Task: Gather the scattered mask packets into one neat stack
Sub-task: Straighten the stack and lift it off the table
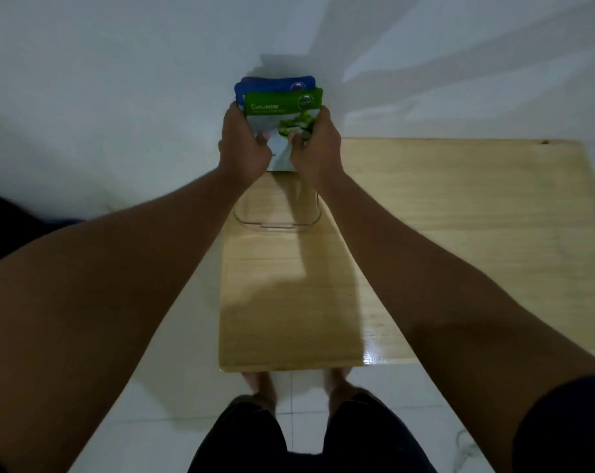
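Note:
Both my hands hold a bunch of mask packets upright at the far left end of the wooden table (pixel 459 233). The front packet is green and white and reads "Cucumber" (pixel 282 112). Behind it stick out the tops of blue packets (pixel 272 85). My left hand (pixel 243 145) grips the bunch's left edge, and my right hand (pixel 316 148) grips its right edge, thumbs on the front. The packets' lower ends are hidden behind my hands. Their tops are not level.
A clear plastic container (pixel 277 213) stands on the table just below my hands. A white wall is behind. White floor tiles, my feet and dark trousers show below the table's near edge (pixel 289 368).

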